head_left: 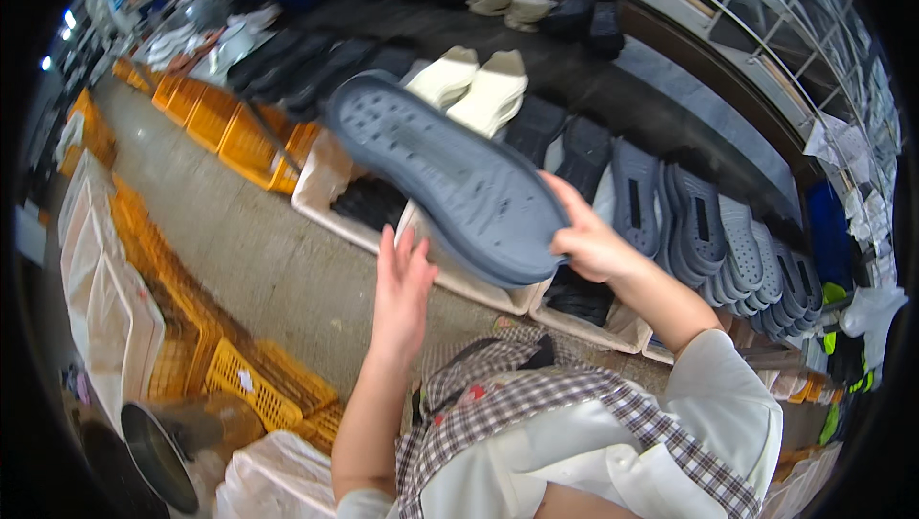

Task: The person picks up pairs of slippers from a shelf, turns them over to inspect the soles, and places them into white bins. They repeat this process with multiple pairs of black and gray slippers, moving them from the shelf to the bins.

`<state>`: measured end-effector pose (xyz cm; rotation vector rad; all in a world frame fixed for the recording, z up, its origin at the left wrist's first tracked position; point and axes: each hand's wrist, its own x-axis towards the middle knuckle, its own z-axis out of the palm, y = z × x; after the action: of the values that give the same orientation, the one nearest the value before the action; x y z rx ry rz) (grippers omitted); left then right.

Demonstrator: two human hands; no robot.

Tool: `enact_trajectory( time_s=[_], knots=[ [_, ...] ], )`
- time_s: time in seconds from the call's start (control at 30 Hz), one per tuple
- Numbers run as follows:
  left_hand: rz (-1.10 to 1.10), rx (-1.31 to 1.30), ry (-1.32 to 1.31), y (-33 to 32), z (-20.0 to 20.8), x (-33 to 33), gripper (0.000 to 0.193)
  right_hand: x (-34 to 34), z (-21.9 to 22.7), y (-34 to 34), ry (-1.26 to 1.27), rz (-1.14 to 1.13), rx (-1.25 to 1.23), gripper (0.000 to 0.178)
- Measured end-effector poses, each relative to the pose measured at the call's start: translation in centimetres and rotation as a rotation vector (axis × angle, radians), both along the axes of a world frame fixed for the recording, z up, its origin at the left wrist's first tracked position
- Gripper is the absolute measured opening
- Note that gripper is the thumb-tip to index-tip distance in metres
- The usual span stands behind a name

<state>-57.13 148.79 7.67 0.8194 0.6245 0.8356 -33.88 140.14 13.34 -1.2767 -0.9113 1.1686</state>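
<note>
A large grey shoe sole [450, 174] with small holes at its toe end is lifted in front of me, tilted with its inner face toward me. My right hand [589, 232] grips its near right end, thumb on top and fingers round the edge. Just below the sole's left edge, my left hand [404, 280] has its fingers stretched apart and appears to hold nothing. Behind the sole, a pair of cream soles [474, 88] lies on the dark worktable [661, 150].
Grey soles [699, 222] stand in stacks along the table to the right. Dark soles [321, 64] lie at the left. Pale crates [335, 208] sit below the table edge. Orange crates [191, 117] line the left, with a metal bin [182, 447] at lower left.
</note>
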Motion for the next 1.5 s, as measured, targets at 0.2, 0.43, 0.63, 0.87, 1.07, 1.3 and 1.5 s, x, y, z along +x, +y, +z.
enact_trajectory(
  time_s=[0.2, 0.43, 0.63, 0.87, 1.07, 1.3, 1.5],
  knots=[
    [0.426, -0.222, -0.358, 3.1, -1.7, -4.6, 0.048, -11.3, -3.2, 0.3, -0.781, 0.368, 0.251, 0.093],
    [0.363, -0.279, -0.528, 2.6, -4.5, -10.0, 0.038, -13.8, -3.0, 1.3, -0.789, 0.637, 0.497, 0.129],
    [0.303, -0.301, -0.537, 1.9, -5.1, -10.5, 0.045, -14.5, -3.1, 1.6, -0.722, 0.621, 0.478, 0.127],
    [0.289, -0.358, -0.562, 1.9, -5.0, -10.4, 0.046, -13.9, -4.0, 1.7, -0.496, 0.645, 0.426, 0.124],
    [0.22, -0.202, -0.492, 1.7, -5.8, -9.9, 0.041, -14.0, -3.2, 2.8, -0.057, 0.575, 0.223, 0.104],
    [0.3, 0.023, -0.228, 0.9, -4.7, -8.9, 0.047, -15.3, -1.5, 4.1, -0.148, 0.526, 0.239, 0.092],
    [0.314, 0.164, -0.083, 0.2, -4.9, -9.4, 0.058, -14.9, -3.0, 3.8, -0.264, 0.568, 0.176, 0.102]
  ],
)
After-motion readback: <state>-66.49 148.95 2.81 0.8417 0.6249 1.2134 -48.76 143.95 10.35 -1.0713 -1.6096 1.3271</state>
